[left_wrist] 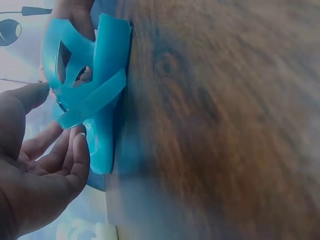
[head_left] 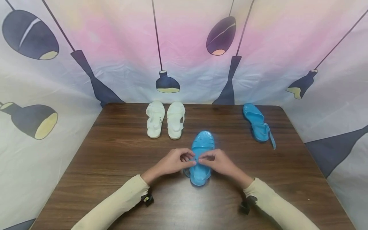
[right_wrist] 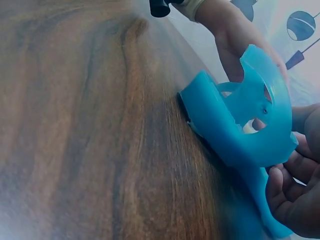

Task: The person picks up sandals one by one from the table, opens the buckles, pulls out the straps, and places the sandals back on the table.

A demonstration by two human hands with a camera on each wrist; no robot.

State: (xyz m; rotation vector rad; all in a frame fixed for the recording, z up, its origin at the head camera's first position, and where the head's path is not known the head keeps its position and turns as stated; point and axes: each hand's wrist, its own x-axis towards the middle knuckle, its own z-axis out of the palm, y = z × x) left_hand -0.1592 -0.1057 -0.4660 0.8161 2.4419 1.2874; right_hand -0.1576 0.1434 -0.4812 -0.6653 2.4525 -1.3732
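the step in hand looks to be work on the strap (left_wrist: 97,101) of a blue sandal (head_left: 203,147), which lies about midway between the left and right edges of the worktop (head_left: 123,150), its toe toward the far edge. the left hand (head_left: 174,160) has thumb and fingers closed on the strap beside the small metal buckle (left_wrist: 61,105); the right hand (head_left: 219,161) appears to pinch the band from the other side, its fingertips partly hidden. whether the strap is being threaded or freed, i cannot tell. the next move probably calls for one hand to steady the buckle while the other guides the strap, without rolling the sandal. there is open room outward from both hands to the side edges. ahead it is tighter: white sandals (head_left: 155,119) stand by the far edge, left of its middle, near the toe. a second blue sandal (head_left: 254,118) sits near the far right corner, well apart.
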